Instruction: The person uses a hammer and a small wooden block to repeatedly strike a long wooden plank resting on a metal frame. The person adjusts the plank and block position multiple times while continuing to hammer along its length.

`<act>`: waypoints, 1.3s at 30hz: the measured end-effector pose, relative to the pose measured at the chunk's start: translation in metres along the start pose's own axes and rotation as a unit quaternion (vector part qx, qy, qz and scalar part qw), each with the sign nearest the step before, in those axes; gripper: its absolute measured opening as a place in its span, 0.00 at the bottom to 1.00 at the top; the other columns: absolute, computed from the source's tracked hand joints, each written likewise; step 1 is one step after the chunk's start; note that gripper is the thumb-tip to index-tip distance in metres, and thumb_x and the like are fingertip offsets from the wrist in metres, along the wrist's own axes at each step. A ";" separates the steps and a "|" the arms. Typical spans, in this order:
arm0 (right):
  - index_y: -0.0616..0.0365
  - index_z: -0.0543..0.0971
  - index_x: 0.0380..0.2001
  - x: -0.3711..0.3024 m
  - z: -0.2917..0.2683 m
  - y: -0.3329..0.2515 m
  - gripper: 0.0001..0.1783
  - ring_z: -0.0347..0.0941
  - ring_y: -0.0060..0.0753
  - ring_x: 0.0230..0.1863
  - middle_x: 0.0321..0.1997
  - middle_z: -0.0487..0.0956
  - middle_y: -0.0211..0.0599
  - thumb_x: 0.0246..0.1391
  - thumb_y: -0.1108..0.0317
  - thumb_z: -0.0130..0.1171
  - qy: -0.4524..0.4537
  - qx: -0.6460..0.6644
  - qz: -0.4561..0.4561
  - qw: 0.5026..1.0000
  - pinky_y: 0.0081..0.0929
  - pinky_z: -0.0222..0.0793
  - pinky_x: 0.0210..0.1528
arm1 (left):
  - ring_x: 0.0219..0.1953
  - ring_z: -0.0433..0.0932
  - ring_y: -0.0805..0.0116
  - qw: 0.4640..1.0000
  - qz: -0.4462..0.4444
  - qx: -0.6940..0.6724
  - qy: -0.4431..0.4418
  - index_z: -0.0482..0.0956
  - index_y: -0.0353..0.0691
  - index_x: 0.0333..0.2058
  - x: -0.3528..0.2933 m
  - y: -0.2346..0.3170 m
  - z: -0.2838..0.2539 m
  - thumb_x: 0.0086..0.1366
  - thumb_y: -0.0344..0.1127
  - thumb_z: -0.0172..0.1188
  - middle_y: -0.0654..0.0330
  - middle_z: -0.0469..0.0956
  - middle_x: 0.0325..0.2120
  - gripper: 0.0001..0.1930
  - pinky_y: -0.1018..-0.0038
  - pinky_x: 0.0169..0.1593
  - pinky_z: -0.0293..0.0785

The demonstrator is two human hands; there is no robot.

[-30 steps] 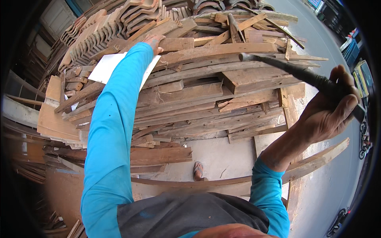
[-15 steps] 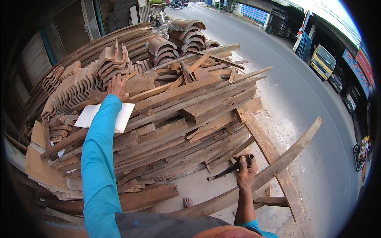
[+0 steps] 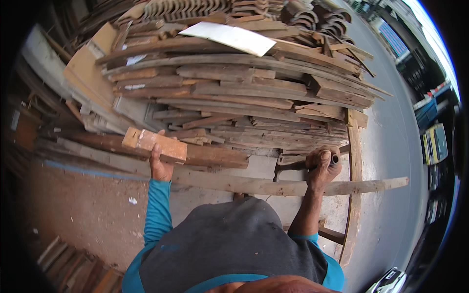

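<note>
My left hand (image 3: pixel 161 167) is closed around a short, thick wooden block (image 3: pixel 152 143), orange-brown with whitish patches, held out left in front of my body. In my right fist is a hammer (image 3: pixel 289 166) with a dark head pointing left and a tube-like handle whose hollow end faces up; the right hand (image 3: pixel 322 168) wraps that handle. Below both hands a long pale plank (image 3: pixel 234 184) runs across in front of me. Beyond it lies a big stack of old timber (image 3: pixel 220 105), with a white board (image 3: pixel 229 38) on top.
Curved roof tiles (image 3: pixel 300 14) stand at the far side of the stack. An upright-lying board (image 3: pixel 355 161) crosses the long plank at right. Past it runs the road (image 3: pixel 393 141), with a yellow truck (image 3: pixel 435 144) beyond. More wood pieces (image 3: pixel 73 266) lie at lower left.
My left hand has drawn back from the far tiles and wood and now holds the wooden block near my body. The hammer stays in my right hand. The view has tilted down and turned left.
</note>
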State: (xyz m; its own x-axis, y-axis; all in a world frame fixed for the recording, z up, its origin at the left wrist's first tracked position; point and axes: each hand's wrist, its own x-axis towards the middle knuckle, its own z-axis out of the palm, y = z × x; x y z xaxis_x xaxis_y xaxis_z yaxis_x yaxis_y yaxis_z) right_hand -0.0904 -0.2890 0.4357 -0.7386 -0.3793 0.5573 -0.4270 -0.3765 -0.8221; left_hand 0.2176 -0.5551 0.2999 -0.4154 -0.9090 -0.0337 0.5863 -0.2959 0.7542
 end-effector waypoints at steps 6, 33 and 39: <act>0.54 0.66 0.23 -0.098 0.076 0.042 0.21 0.57 0.17 0.13 0.14 0.67 0.29 0.70 0.60 0.57 -0.018 0.009 0.027 0.999 0.20 0.50 0.13 | 0.50 0.74 0.67 0.913 -0.075 0.247 0.317 0.77 0.31 0.52 -0.179 0.006 -0.157 0.62 0.47 0.65 0.57 0.77 0.47 0.27 0.70 0.55 0.70; 0.56 0.68 0.23 -0.157 0.292 0.070 0.23 0.61 0.21 0.16 0.16 0.65 0.29 0.73 0.55 0.49 -0.285 0.068 0.143 0.945 0.23 0.59 0.20 | 0.56 0.76 0.53 0.856 0.053 0.002 0.514 0.71 0.36 0.57 -0.197 0.118 -0.306 0.64 0.35 0.66 0.54 0.76 0.53 0.24 0.52 0.60 0.75; 0.55 0.67 0.24 -0.193 0.351 0.091 0.21 0.65 0.21 0.18 0.17 0.67 0.28 0.71 0.56 0.54 -0.305 -0.059 0.194 0.930 0.24 0.61 0.21 | 0.62 0.71 0.50 0.888 0.070 -0.148 0.429 0.68 0.35 0.60 -0.137 0.095 -0.382 0.70 0.31 0.60 0.51 0.73 0.57 0.22 0.47 0.67 0.70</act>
State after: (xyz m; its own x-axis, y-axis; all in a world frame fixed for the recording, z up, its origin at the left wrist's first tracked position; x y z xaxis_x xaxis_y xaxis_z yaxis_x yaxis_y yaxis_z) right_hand 0.1962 -0.5466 0.2945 -0.4300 -0.8906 0.1482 -0.2702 -0.0297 -0.9624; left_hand 0.5960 -0.5704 0.1251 0.2853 -0.7945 -0.5361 0.8002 -0.1104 0.5895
